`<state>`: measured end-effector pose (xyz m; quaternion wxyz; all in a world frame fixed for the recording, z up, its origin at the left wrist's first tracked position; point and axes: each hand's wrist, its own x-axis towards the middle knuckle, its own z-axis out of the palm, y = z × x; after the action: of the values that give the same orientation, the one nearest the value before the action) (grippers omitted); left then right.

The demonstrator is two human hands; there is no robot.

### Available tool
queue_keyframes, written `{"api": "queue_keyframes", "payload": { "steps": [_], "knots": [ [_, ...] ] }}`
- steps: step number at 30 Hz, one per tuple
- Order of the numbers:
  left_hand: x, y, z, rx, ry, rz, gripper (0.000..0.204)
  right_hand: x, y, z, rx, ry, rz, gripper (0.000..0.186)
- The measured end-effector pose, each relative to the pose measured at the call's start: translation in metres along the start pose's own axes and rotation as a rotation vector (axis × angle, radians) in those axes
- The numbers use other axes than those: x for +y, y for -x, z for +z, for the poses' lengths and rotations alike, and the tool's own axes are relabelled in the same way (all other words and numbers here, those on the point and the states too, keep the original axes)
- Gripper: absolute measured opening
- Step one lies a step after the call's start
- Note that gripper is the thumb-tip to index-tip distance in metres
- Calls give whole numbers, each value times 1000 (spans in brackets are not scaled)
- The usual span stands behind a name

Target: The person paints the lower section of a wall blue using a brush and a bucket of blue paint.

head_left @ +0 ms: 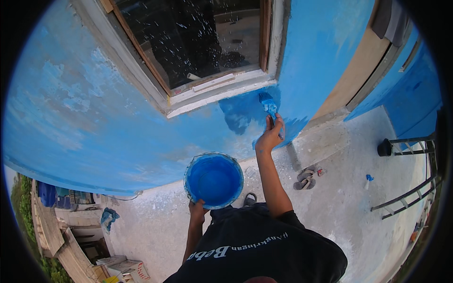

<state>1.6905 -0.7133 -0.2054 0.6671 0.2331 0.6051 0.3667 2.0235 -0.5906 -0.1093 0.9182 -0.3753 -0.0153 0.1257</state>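
Observation:
In my right hand [271, 137] is a paintbrush [268, 104], its bristles and ferrule coated in blue. The bristle tip meets the blue wall [188, 134] just under the right end of the window sill [222, 96]. Around the brush spreads a darker, wet-looking patch of paint [238, 112]. My left hand [198, 210] grips the near rim of a bucket [213, 180] with blue paint inside, held in front of my body. Most of the left fingers are hidden beneath the bucket's edge.
A paint-speckled window [198, 42] is above the sill. To the right are a concrete step [321, 141], a pair of sandals [305, 179], a small black bucket [384, 148] and a ladder [406, 203]. Boxes [125, 269] and a blue rag [109, 219] lie at lower left.

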Motion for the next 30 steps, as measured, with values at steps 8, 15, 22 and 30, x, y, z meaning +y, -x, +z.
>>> {"api": "queue_keyframes", "payload": {
  "steps": [8, 15, 22, 30],
  "knots": [
    [-9, -1, -3, 50, 28, -43, 56, 13, 62, 13, -331, 56, 216, 32],
    [-10, 5, -5, 29, -1, -36, 58, -11, -6, 2, -126, -25, 56, 32],
    [-19, 6, -7, 20, 18, -40, 59, -7, -11, 7, -66, 8, 15, 35],
    [-22, 4, -11, 15, 53, -40, 60, 6, 48, 6, -528, 157, 130, 32]
  ]
}}
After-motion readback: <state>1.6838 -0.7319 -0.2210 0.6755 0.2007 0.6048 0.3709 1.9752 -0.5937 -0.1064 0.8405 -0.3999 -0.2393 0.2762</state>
